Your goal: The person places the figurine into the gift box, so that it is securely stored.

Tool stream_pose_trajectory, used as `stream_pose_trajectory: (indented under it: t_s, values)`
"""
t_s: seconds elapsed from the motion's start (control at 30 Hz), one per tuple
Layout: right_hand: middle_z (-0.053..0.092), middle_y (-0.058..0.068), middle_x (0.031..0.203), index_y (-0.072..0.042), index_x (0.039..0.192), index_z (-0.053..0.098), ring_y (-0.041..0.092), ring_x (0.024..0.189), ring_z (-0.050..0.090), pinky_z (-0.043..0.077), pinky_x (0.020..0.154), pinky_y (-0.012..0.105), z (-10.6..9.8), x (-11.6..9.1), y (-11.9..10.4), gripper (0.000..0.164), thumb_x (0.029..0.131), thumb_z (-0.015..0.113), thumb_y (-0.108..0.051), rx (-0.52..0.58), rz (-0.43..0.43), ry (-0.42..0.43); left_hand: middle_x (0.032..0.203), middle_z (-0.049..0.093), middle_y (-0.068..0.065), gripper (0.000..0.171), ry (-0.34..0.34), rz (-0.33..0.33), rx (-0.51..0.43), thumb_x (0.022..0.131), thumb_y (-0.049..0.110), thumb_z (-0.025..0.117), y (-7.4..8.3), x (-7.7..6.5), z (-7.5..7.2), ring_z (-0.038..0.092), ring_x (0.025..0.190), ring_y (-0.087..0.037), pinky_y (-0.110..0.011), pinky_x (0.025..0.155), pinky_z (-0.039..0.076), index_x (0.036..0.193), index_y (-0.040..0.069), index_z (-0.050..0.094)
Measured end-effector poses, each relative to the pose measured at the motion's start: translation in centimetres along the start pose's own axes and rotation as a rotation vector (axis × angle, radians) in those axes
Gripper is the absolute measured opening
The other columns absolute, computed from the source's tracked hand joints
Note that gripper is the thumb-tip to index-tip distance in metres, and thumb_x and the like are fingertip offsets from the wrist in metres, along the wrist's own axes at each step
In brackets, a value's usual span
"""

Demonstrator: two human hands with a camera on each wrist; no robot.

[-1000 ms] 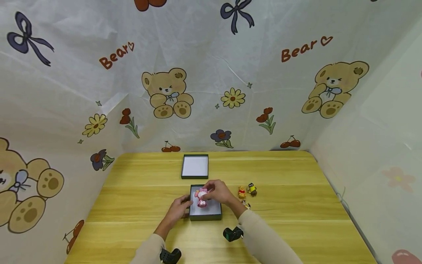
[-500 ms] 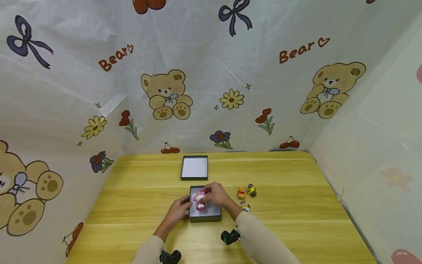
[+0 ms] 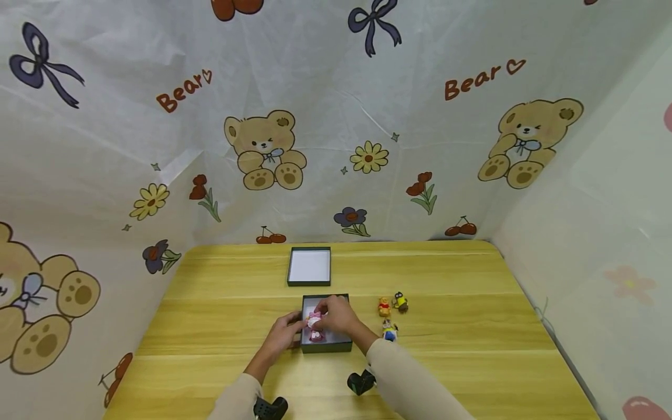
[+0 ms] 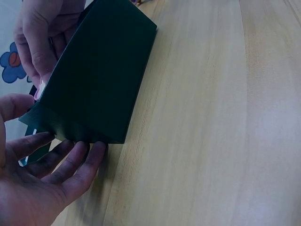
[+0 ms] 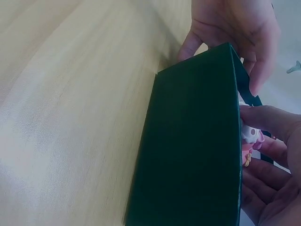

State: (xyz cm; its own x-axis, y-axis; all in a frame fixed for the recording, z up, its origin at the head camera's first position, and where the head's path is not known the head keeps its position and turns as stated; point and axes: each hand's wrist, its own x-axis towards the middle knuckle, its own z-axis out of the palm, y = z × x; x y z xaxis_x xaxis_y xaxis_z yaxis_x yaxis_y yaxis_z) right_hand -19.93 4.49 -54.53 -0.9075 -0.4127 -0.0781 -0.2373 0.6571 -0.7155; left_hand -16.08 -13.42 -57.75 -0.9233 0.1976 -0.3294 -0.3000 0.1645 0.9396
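A dark green open box with a pale inside stands on the table before me. My left hand grips its left wall, the thumb at the rim and the fingers against the outside, as the left wrist view shows. Inside the box, near its left wall, is a small pink-and-white figurine. My right hand pinches it between thumb and fingers. In the right wrist view the near wall of the box hides part of the figurine.
Behind the box lies its shallow lid, pale side up. To the right stand a yellow bear figurine in red, a yellow-and-black figurine and a blue-and-white figurine. A printed cloth hangs along the table's back edge.
My right hand has moved left and a little nearer to me, taking the figurine toward the left wall of the box. The left hand has stayed on the box.
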Motion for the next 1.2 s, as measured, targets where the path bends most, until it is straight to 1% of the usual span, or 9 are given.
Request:
stream_pose_trajectory:
  t_s: [0.2,0.37,0.63,0.8,1.03,1.2]
  values:
    - [0.066,-0.003,0.073,-0.005,0.085,0.072,0.007,0.068,0.053,0.045,0.060,0.023,-0.05,-0.08,-0.37,0.021,0.071,0.084,-0.015,0.015,0.013,-0.013,0.138,0.043,-0.032,0.060,0.003,0.001,0.013,0.098,0.025,0.054,-0.05,0.06,-0.12,0.057,0.112,-0.032,-0.041,0.081,0.055,0.140,-0.014,0.036]
    - [0.064,-0.005,0.071,-0.005,0.085,0.072,0.007,0.065,0.049,0.043,0.060,0.023,-0.18,-0.20,-0.52,0.022,0.070,0.085,-0.016,-0.014,0.007,-0.026,0.137,0.044,-0.032,0.060,0.012,0.001,0.033,0.097,0.025,0.054,-0.02,0.03,-0.03,0.057,0.113,-0.034,-0.041,0.082,0.055,0.139,-0.013,0.037]
    - [0.062,-0.006,0.070,-0.006,0.084,0.072,0.008,0.065,0.050,0.043,0.060,0.023,-0.09,-0.10,-0.39,0.022,0.071,0.085,-0.018,-0.039,0.025,-0.053,0.136,0.045,-0.032,0.057,0.013,0.010,0.030,0.098,0.022,0.053,-0.04,0.05,0.07,0.053,0.117,-0.037,-0.042,0.084,0.054,0.139,-0.014,0.037]
    - [0.062,-0.006,0.070,-0.006,0.084,0.072,0.007,0.065,0.051,0.044,0.059,0.023,-0.05,0.13,-0.12,0.023,0.070,0.086,-0.019,-0.054,0.020,-0.063,0.137,0.045,-0.031,0.055,0.020,0.000,0.027,0.098,0.020,0.052,0.03,-0.04,0.13,0.056,0.113,-0.033,-0.042,0.082,0.055,0.139,-0.013,0.038]
    - [0.062,-0.007,0.069,-0.008,0.083,0.073,0.005,0.064,0.051,0.044,0.058,0.021,0.01,0.29,-0.03,0.023,0.070,0.087,-0.022,-0.084,0.020,-0.088,0.136,0.044,-0.034,0.053,0.013,0.008,0.015,0.100,0.017,0.048,0.27,-0.17,0.22,0.056,0.113,-0.035,-0.044,0.082,0.055,0.139,-0.016,0.035]
    - [0.064,-0.005,0.070,-0.007,0.082,0.073,0.005,0.064,0.053,0.045,0.058,0.021,-0.03,0.30,-0.08,0.020,0.071,0.085,-0.020,-0.087,-0.003,-0.107,0.135,0.044,-0.033,0.052,0.020,0.004,0.004,0.099,0.016,0.048,0.37,-0.15,0.18,0.060,0.105,-0.031,-0.042,0.078,0.056,0.138,-0.016,0.035]
